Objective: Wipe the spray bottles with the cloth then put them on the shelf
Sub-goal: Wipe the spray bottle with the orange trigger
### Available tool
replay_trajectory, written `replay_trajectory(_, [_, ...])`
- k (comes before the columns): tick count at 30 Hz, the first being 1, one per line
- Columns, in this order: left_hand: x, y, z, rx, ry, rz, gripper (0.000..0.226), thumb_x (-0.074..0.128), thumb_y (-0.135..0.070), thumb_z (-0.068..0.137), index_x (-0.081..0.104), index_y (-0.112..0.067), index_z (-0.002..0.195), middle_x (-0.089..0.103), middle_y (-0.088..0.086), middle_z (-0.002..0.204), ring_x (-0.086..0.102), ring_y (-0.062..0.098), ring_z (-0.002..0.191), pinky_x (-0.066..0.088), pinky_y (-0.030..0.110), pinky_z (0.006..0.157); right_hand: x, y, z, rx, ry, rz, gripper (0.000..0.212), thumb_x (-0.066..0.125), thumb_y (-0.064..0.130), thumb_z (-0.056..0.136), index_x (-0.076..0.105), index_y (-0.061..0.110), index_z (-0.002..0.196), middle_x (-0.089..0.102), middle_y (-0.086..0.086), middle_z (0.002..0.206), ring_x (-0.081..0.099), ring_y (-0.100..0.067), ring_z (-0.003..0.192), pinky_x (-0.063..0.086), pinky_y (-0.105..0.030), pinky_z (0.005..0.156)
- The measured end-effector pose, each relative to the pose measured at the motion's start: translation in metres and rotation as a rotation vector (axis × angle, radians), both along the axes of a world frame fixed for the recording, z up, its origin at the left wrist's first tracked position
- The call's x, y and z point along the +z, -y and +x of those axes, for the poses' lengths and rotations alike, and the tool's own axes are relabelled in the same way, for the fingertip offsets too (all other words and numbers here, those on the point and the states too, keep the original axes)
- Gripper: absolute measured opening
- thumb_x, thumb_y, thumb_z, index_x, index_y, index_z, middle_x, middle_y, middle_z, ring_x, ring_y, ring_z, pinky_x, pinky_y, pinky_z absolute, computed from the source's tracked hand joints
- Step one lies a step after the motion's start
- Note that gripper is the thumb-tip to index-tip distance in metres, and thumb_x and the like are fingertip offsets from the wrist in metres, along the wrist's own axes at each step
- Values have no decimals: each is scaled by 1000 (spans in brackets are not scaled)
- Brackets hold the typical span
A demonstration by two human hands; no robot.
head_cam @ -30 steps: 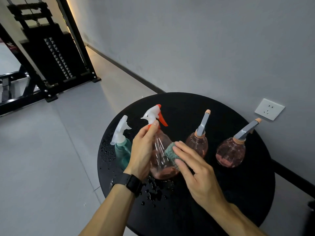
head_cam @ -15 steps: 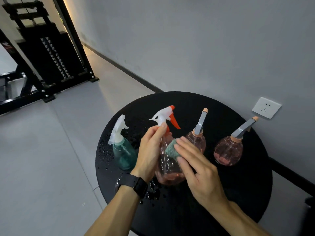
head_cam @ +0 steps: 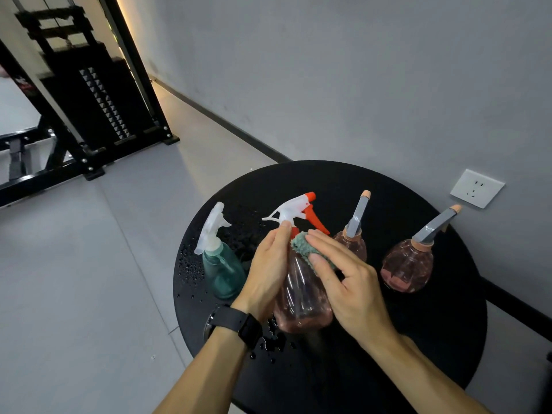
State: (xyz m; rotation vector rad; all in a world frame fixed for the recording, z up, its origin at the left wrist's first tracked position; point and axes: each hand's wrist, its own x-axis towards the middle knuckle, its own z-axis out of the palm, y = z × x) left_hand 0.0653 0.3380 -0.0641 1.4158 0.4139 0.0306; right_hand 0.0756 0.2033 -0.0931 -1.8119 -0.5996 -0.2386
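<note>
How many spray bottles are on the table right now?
4. Teal bottle at left; pink orange-trigger bottle held in the left hand; two round pink bottles at right. None seem hidden.

Left hand [head_cam: 268, 270] fingers curled round bottle [head_cam: 301, 297]; right hand [head_cam: 349, 282] fingers straight, pressing cloth [head_cam: 304, 245] on it.
</note>
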Motion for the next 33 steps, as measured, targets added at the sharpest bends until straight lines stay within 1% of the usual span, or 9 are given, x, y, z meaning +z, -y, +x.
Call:
replay_trajectory(3, [0,-3,2,34,31,40,55,67,-64,80,64,-11,94,66,8,86,64,20,81,54,50,90,-2,3,-6,13,-2,3,37,60,8,93,58,22,127,57,17,131,51,2,126,40,-16,105])
replay_trajectory(5, [0,-3,3,46,40,7,47,76,-51,80,65,-10,100,69,6,88,67,18,80,56,45,87,-5,6,-9,21,-3,-3,37,60,9,93,57,22,128,56,18,132,50,2,126,40,-16,105])
replay_trajectory(7, [0,-4,4,85,52,-35,38,77,-40,82,67,-9,102,73,6,91,68,18,81,56,41,86,-7,10,-12,27,-2,-8,37,59,12,93,58,21,129,57,16,133,50,1,127,40,-17,105])
replay_trajectory(9, [1,-7,4,115,79,-56,33,77,-37,83,68,-8,96,73,6,87,66,19,78,54,39,79,-8,15,-15,38,-9,-8,38,60,11,93,57,21,130,57,14,134,50,0,128,39,-17,105])
replay_trajectory(13, [3,-11,4,70,117,-113,22,78,-35,83,67,-17,78,56,5,70,53,21,65,47,35,64,-12,24,-23,46,-11,-23,39,60,10,92,57,18,130,55,15,135,50,0,128,40,-16,104])
replay_trajectory(17, [4,-8,5,72,120,-106,21,76,-34,85,67,-17,75,56,3,67,53,16,58,46,28,57,-17,30,-28,48,-28,-28,37,59,13,92,60,15,129,57,13,135,51,-1,127,41,-18,104])
replay_trajectory(23, [4,1,0,-41,111,-86,25,73,-35,88,67,-12,80,57,9,74,54,22,66,47,33,64,-11,29,-20,17,-27,6,37,58,14,92,58,21,129,57,14,134,51,-1,127,41,-17,104])
replay_trajectory(28, [3,13,-2,-114,99,-34,26,65,-34,94,72,-9,89,68,4,78,65,15,72,53,31,71,-2,19,-5,-18,-25,2,35,60,7,93,61,19,127,57,15,132,50,3,127,39,-16,106])
replay_trajectory(33, [-2,7,2,-51,71,27,35,60,-44,96,72,-11,97,71,11,90,68,22,85,55,47,90,3,6,3,-6,-30,-1,36,61,5,93,62,17,127,57,14,131,50,5,125,39,-15,105])
